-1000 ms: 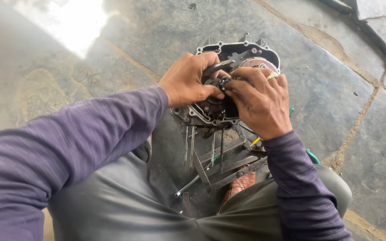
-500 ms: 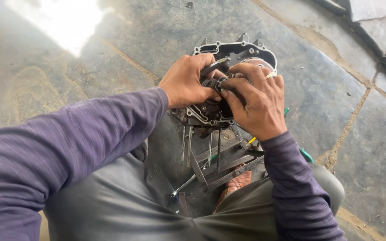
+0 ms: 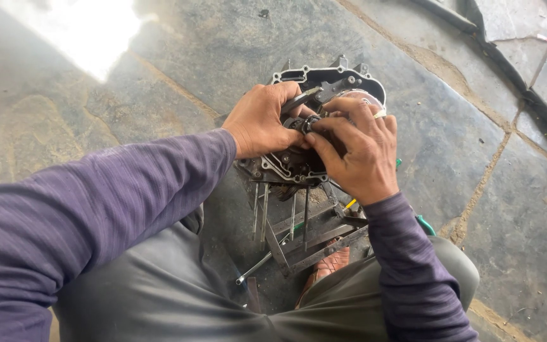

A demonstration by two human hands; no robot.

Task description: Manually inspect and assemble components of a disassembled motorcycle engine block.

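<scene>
A dark metal engine case (image 3: pixel 299 166) with a bolted rim lies on the stone floor in front of me. My left hand (image 3: pixel 262 120) grips a small metal part (image 3: pixel 304 123) at the middle of the case. My right hand (image 3: pixel 361 152) pinches the same small part from the right side, fingertips meeting those of the left hand. Both hands cover most of the case's inside. Purple sleeves run back from both wrists.
Several spanners and long metal tools (image 3: pixel 299 234) lie on the floor between my knees, below the case. A green-handled tool (image 3: pixel 425 223) peeks out by my right forearm. A dark hose (image 3: pixel 514 82) runs across the slabs at upper right.
Both hands have stayed on the small part at the case's centre, with slight finger shifts. The view has moved a little.
</scene>
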